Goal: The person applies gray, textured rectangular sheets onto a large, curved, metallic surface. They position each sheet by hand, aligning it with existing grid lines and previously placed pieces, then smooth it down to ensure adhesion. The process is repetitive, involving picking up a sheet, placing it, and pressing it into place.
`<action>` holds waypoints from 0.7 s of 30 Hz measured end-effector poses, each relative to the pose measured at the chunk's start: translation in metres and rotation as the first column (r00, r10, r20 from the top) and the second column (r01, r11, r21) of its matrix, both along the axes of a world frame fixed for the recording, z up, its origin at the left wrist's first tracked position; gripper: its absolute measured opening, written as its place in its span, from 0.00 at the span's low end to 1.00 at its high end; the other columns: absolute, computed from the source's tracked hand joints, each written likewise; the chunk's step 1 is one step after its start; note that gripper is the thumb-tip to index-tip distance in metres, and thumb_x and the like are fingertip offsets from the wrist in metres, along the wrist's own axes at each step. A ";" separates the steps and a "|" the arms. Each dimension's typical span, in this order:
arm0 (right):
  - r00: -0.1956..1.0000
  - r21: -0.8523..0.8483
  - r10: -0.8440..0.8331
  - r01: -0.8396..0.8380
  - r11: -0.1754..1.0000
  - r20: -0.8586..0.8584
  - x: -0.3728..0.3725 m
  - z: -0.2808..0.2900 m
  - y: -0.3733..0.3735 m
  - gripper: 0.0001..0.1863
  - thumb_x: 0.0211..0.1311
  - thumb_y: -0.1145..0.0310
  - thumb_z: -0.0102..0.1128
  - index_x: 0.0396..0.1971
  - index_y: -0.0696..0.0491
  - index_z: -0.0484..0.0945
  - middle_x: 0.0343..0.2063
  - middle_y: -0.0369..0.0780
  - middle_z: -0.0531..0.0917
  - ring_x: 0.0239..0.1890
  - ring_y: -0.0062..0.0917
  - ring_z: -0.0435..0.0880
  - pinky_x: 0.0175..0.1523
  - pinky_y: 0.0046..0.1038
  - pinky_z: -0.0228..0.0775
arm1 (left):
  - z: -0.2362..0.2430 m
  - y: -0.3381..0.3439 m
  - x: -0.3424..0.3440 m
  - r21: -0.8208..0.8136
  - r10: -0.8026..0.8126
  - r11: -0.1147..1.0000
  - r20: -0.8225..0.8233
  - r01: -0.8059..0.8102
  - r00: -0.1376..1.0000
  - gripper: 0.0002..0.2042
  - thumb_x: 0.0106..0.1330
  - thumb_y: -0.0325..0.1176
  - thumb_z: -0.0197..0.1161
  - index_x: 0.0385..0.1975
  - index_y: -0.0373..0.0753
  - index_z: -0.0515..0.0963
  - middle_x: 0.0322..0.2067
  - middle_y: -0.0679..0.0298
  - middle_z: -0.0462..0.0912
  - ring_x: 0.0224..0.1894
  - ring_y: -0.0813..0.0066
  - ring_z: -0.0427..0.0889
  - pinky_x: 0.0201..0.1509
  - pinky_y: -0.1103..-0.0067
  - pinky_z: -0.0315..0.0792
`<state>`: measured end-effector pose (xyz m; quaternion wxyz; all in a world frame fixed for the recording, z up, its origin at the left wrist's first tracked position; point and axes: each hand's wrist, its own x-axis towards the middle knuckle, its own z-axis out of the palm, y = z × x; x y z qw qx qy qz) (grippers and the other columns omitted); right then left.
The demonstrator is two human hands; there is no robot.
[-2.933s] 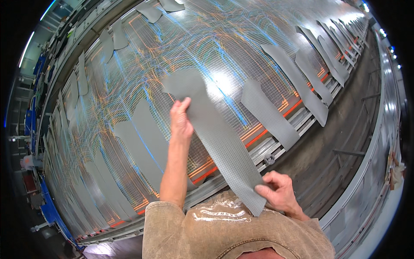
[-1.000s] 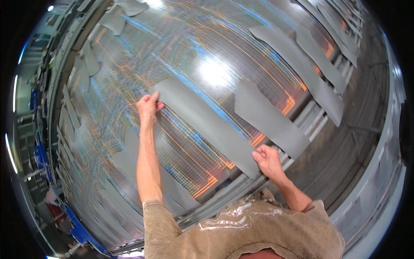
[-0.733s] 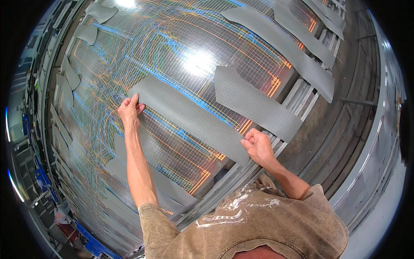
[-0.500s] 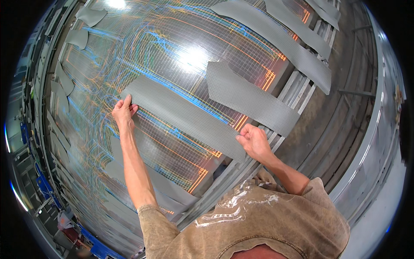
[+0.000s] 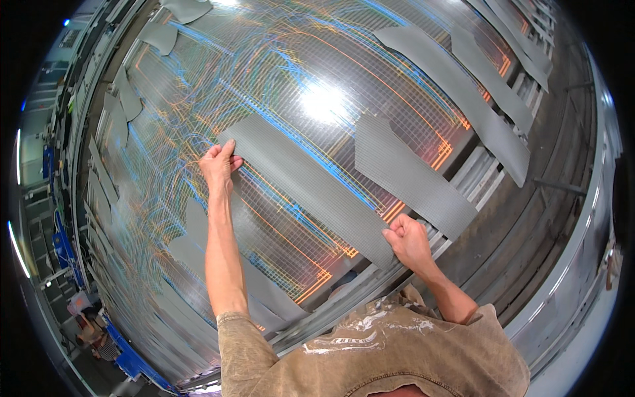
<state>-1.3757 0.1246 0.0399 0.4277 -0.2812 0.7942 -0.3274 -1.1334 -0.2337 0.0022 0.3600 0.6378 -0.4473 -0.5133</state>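
A long grey strip of sheet material with a fine grid texture lies slantwise across a wide table surface, which is covered in coloured lines. At its far left end, my left hand pinches the edge between thumb and fingers. The near right corner is in my right hand, whose fingers are curled closed on it. To the right of the strip lies a second grey cut piece with an angled top, its lower end reaching over the table's metal edge rail.
More grey pieces lie farther right, some overhanging the rail. Smaller grey pieces sit along the far left edge, and others overlap near my left forearm. A curved metal side bounds the right. Blue equipment stands lower left.
The whole scene has shifted rightward and slightly down in the picture, hands and table together. Both hands keep their hold at the strip's two ends; the strip looks unmoved on the table.
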 end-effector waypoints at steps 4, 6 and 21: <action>1.000 0.008 0.006 -0.006 1.000 0.006 0.000 -0.001 0.000 0.10 0.55 0.73 0.65 0.23 0.60 0.73 0.11 0.38 0.74 0.14 0.20 0.71 0.23 0.29 0.64 | 0.004 0.002 -0.001 0.009 -0.016 1.000 -0.009 0.016 1.000 0.09 0.60 0.30 0.71 0.31 0.33 0.77 0.22 0.64 0.81 0.19 0.79 0.81 0.22 0.82 0.80; 1.000 0.035 -0.005 0.005 0.999 0.021 0.001 0.001 -0.001 0.10 0.55 0.72 0.65 0.24 0.60 0.73 0.12 0.38 0.75 0.15 0.19 0.71 0.24 0.27 0.64 | 0.005 0.002 -0.002 0.014 -0.012 1.000 0.002 0.012 1.000 0.09 0.61 0.29 0.71 0.32 0.32 0.78 0.23 0.64 0.81 0.19 0.79 0.81 0.21 0.83 0.79; 0.994 0.061 -0.055 0.049 0.997 0.098 0.003 -0.005 0.002 0.10 0.55 0.73 0.66 0.23 0.57 0.73 0.13 0.32 0.74 0.17 0.12 0.68 0.23 0.22 0.62 | 0.004 0.004 -0.005 -0.010 0.015 1.000 0.022 -0.015 1.000 0.09 0.60 0.29 0.70 0.27 0.33 0.77 0.22 0.64 0.80 0.18 0.78 0.82 0.20 0.83 0.78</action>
